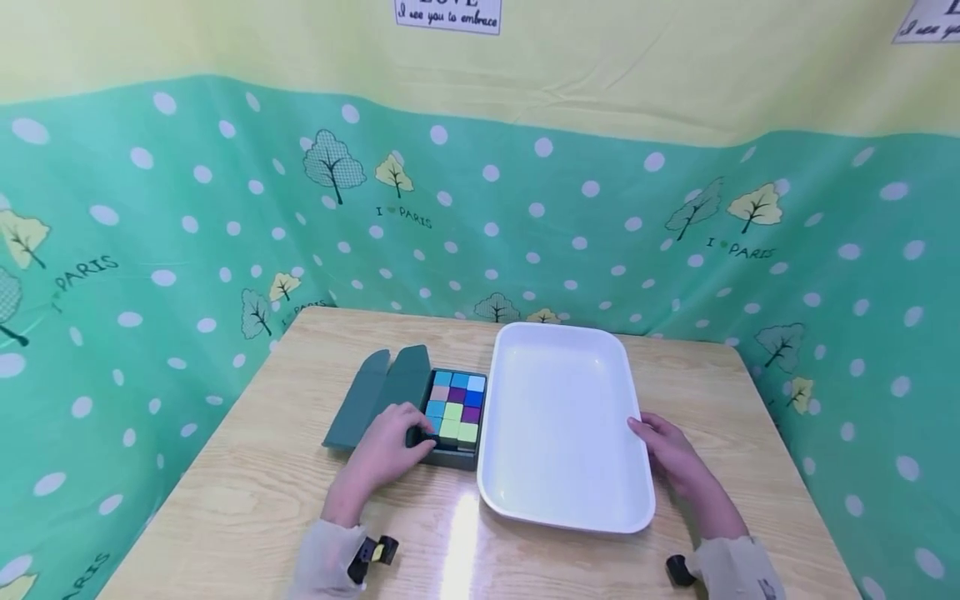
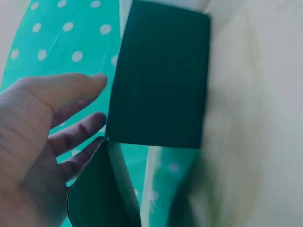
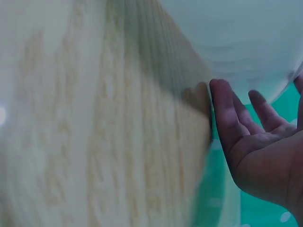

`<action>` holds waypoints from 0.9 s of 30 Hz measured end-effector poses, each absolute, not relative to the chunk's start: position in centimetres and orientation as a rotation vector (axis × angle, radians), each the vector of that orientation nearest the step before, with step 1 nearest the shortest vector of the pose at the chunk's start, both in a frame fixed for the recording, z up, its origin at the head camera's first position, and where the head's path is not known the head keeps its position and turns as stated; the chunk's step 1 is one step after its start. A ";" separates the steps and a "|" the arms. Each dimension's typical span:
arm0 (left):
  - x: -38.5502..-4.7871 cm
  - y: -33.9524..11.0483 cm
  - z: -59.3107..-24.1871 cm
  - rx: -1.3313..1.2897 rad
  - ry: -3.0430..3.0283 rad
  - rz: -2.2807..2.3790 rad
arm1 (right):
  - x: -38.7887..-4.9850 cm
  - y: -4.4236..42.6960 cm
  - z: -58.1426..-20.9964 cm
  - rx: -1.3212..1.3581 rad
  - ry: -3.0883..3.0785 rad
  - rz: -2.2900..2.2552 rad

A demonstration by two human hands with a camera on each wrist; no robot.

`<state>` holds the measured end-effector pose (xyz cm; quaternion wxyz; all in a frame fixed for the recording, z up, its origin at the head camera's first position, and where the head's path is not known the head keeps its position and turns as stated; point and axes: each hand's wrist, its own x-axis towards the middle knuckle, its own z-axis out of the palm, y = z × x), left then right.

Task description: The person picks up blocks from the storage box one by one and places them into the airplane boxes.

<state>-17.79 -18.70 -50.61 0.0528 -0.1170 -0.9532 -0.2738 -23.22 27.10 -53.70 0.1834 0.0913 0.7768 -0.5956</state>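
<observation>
A dark green open box (image 1: pixel 452 458) holds small cubes (image 1: pixel 453 410) in blue, purple, pinkish, and pale green. Over the box's near left corner lies my left hand (image 1: pixel 386 446), its thumb and forefinger spread at the edge and nothing seen between them. The left wrist view shows loosely bent fingers against one edge of the box (image 2: pixel 158 75); what the hidden fingertips touch I cannot tell. To the right of the box is a white tray (image 1: pixel 558 417). My right hand (image 1: pixel 675 454) holds its right side, thumb over the rim and fingers against the outside (image 3: pixel 255 123).
The box's folded-back lid (image 1: pixel 378 396) lies to its left on the wooden table (image 1: pixel 247 492). A green polka-dot curtain (image 1: pixel 517 225) hangs along the back and sides. The tray's near end lies a little in from the front of the view.
</observation>
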 end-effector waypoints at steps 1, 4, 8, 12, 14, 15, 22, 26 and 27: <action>-17.5 -18.6 -50.8 -0.378 -2.876 -0.786 | -23.1 27.0 -53.6 0.260 2.220 -1.659; -16.6 -18.0 -51.2 -0.466 -2.810 -0.644 | -22.6 26.5 -52.9 0.239 2.311 -1.598; -15.9 -17.0 -51.9 -0.565 -2.736 -0.495 | -21.2 25.7 -51.8 0.177 2.454 -1.503; -15.7 -16.0 -52.7 -0.635 -2.656 -0.467 | -19.5 24.9 -51.3 0.126 2.565 -1.409; -15.5 -15.6 -53.0 -0.643 -2.608 -0.478 | -18.8 24.4 -51.5 0.112 2.601 -1.384; -15.4 -15.5 -53.2 -0.640 -2.588 -0.487 | -18.6 24.2 -51.6 0.115 2.614 -1.373; -15.3 -15.8 -53.6 -0.614 -2.525 -0.507 | -17.8 23.8 -52.0 0.172 2.683 -1.286; -16.2 -17.1 -53.8 -0.585 -2.527 -0.514 | -17.6 24.0 -51.5 0.173 2.707 -1.243; -16.5 -17.7 -53.9 -0.574 -2.528 -0.515 | -17.5 24.1 -51.4 0.174 2.708 -1.234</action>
